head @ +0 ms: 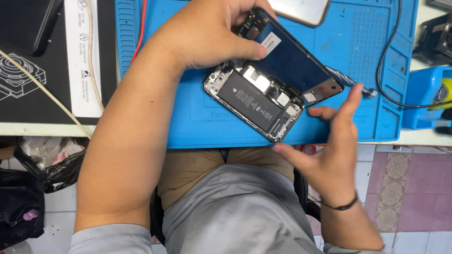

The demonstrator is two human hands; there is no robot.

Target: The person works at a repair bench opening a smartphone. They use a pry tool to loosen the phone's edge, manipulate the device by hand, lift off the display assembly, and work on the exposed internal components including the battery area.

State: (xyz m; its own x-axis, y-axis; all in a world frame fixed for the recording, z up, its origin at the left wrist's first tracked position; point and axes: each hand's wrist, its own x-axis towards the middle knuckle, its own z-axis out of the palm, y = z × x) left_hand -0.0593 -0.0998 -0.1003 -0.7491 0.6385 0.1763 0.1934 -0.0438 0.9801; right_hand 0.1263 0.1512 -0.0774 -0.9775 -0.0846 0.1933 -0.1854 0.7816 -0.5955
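A blue work mat (354, 40) covers most of the bench top, ribbed along its left edge and dotted with small square wells on its right side, and its front edge runs just above the person's lap. To its left lies a black sheet with a white line drawing (10, 75), crossed by a pale cord. Near the middle of the mat sits an opened phone (253, 103), lying diagonally with its long black battery and small silver shields showing. Its screen panel (294, 63) is swung up and back from the body like a book cover, dark side facing the camera, still joined along the upper edge. The left hand (211, 26) reaches over from above and curls around the top end of the screen panel, thumb pressed against the inner face and fingers wrapped behind, so it has a firm hold of it. The right hand (328, 148) hovers just off the mat's front edge beside the phone's lower right corner, fingers spread and loosely open, holding nothing; its fingertips are near the raised panel's free end. A black cable (386, 84) loops across the mat's right side toward a blue holder with a yellow roll (450, 92). A screwdriver tip (359, 85) pokes out just behind the panel.
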